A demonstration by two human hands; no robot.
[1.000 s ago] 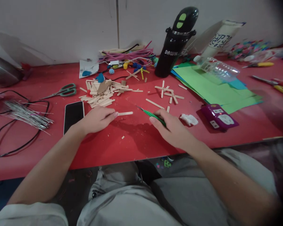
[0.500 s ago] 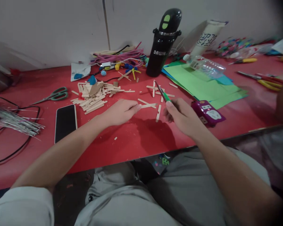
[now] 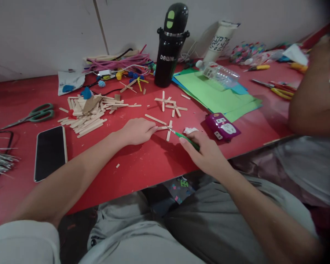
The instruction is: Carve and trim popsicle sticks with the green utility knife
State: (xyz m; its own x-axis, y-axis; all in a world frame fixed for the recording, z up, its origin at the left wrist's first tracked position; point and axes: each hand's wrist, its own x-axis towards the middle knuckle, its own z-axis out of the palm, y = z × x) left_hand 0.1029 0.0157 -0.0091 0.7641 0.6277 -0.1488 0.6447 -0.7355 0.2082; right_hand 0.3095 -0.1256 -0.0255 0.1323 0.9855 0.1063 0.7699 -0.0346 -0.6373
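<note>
My left hand (image 3: 139, 131) is closed, pinching the end of a wooden craft stick (image 3: 161, 128) between thumb and finger. That stick reaches to an upright craft stick (image 3: 169, 134) lying on the table. My right hand (image 3: 205, 148) is wrapped round a slim green-handled tool (image 3: 185, 138) with a thin metal tip. The tip meets the place where the two sticks come together; its exact kind is too small to make out. Another loose craft stick (image 3: 155, 119) lies just beyond my left hand. Crossed craft sticks (image 3: 163, 101) sit farther back.
On the red table (image 3: 126, 183), a craft stick pile (image 3: 88, 113), a phone (image 3: 51, 154) and scissors (image 3: 38, 113) lie left. A black bottle (image 3: 166, 55) stands behind, near green paper sheets (image 3: 200, 88). A purple adapter (image 3: 222, 126) is beside my right hand. Another person's arm (image 3: 313, 91) is at right.
My right hand has lowered the green-handled tool onto the sticks by my left hand. The view has swung right, and the other person's arm shows more.
</note>
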